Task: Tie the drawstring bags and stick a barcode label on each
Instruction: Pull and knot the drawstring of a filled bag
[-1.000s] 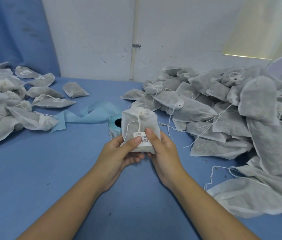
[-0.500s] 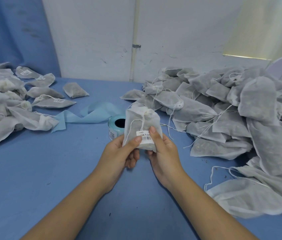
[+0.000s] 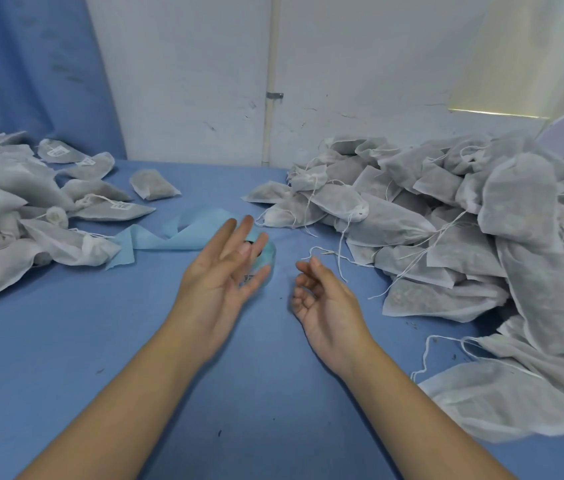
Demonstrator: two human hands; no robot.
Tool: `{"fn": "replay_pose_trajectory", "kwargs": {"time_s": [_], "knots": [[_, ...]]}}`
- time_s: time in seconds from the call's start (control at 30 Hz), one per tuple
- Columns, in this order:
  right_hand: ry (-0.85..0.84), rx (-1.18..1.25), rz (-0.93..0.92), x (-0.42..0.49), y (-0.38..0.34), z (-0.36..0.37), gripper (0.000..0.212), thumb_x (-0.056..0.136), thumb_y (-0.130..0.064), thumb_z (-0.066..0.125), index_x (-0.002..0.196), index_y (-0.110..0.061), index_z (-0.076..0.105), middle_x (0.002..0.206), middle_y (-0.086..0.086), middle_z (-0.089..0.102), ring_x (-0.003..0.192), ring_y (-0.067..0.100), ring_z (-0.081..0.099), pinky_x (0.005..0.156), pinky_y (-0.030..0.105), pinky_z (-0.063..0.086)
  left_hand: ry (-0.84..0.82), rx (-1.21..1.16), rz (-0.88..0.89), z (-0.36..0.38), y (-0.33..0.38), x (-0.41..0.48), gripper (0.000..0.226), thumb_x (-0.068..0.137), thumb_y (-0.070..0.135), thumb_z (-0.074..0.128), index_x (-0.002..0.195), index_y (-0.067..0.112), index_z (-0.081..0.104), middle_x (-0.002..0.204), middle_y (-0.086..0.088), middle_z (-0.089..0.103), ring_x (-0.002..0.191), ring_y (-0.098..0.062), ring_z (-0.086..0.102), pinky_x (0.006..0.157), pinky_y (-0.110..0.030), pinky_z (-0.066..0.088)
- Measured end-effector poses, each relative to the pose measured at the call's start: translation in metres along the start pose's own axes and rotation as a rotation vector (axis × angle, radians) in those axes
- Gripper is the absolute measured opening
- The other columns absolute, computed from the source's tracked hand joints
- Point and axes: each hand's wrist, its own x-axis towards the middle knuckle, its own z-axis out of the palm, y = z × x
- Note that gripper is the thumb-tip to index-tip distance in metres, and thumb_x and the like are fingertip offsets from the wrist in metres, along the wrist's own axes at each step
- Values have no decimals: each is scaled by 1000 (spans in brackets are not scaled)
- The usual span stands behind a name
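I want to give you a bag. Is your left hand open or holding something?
Open and empty. The left hand has its fingers spread straight above the blue table, with nothing in it.

The light was soft and even, and the blue table [image 3: 66, 341] showed only faint shadows at six o'clock. A pale yellow patch [image 3: 515, 53] glowed at two o'clock. The left hand [image 3: 218, 275] looked blurry. Things curved near the edges.

A small packing workroom, blue-covered counter [image 3: 66, 341], heaps of drawstring bags [image 3: 481, 237], roll of labels [image 3: 268, 252], scuffed white wall [image 3: 187, 81]
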Motion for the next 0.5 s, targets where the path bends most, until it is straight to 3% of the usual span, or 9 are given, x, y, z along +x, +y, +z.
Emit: {"fn": "replay_pose_trajectory", "kwargs": {"time_s": [0.13, 0.23, 0.37, 0.43, 0.5], "knots": [[1, 52, 26, 1, -4, -3, 15, 93, -11, 56, 86, -6, 68, 65, 2, 60, 52, 11, 55, 52, 20, 47, -92, 389, 8, 6, -12, -5, 28, 90, 13, 55, 115, 23, 61, 110, 9, 71, 96, -7, 68, 69, -15, 52], [19, -91, -94, 5, -12, -8, 11, 92, -6, 55, 87, -7, 65, 70, 4, 63, 58, 12, 58, 66, 27, 48, -143, 643, 76, 19, -24, -6, 23, 92, 4, 55, 95, 23, 68, 90, 11, 75, 81, -1, 67, 65, -10, 47], [85, -251, -254, 8, -23, -15, 17, 92, 2, 47, 86, -6, 60, 76, 10, 62, 67, 18, 55, 65, 23, 44, -184, 736, 182, 59, -34, 8, 33, 89, -5, 54, 84, 24, 67, 77, 18, 71, 71, 5, 63, 61, -8, 44], [78, -209, -260, 8, -26, -17, 22, 93, 3, 42, 88, -6, 61, 82, 12, 58, 77, 23, 50, 66, 26, 40, -186, 682, 170, 85, -44, 15, 33, 90, -5, 50, 84, 24, 65, 81, 15, 71, 64, 4, 63, 53, -11, 45], [105, -225, -270, 10, -25, -21, 36, 97, 3, 35, 79, -17, 59, 78, 3, 54, 72, 17, 48, 65, 26, 38, -192, 629, 139, 113, -53, 21, 30, 92, -3, 48, 86, 23, 63, 89, 12, 69, 63, 1, 65, 47, -12, 43]]}}
